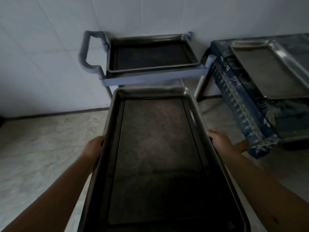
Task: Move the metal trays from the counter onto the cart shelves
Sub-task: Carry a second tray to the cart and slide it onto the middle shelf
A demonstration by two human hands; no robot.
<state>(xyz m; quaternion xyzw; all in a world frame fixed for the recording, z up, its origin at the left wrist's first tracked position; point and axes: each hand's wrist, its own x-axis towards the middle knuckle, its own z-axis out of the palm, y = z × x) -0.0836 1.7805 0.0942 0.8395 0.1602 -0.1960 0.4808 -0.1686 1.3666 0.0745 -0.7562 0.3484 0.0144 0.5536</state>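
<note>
Carrying long rectangular dull-metal tray (157,148) toward grey cart (150,77) | left hand (93,148), right hand (219,139) fingers clamped on side rims | keep level, aim lower shelf; top shelf holds tray.

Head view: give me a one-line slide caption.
Both hands, left and right, carry a metal tray toward the cart, whose top shelf already holds one tray.

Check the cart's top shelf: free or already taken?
Taken. A metal tray already sits on the cart's top shelf. Both hands, left and right, hold another tray in front.
</note>
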